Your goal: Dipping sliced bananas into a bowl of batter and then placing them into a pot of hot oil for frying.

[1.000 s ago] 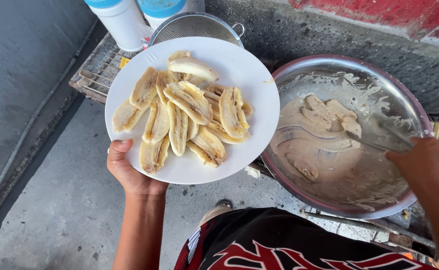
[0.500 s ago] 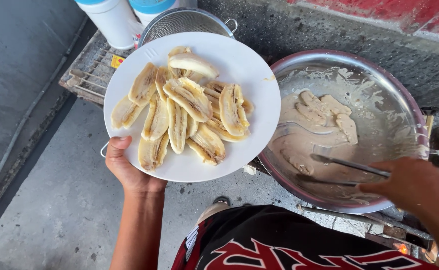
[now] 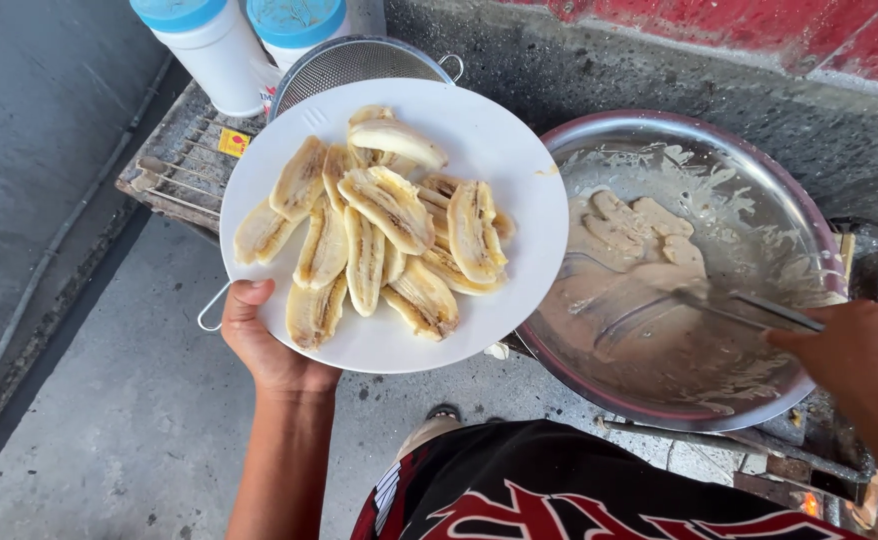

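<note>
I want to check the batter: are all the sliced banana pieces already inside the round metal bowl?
No, most sliced banana pieces lie on the round white plate, which the left hand holds beside the round metal bowl.

- Bright, even daylight; soft and diffuse, no hard-edged shadows.
- White plate point(image 3: 499, 150) is the brightest area, near overexposed but its surface detail survives.
- Metal bowl point(image 3: 759, 180) shows mild glare along the rim and streaked reflections on its inner wall.
- Faint shadow under the plate falls on the concrete floor point(image 3: 109, 420).
- Centre is sharp: banana slices point(image 3: 379, 240) crisp.
- Right hand point(image 3: 859, 360) and tongs point(image 3: 759, 310) slightly soft, motion blur.
- Wide-angle stretch at the edges; lower corners dim.
</note>
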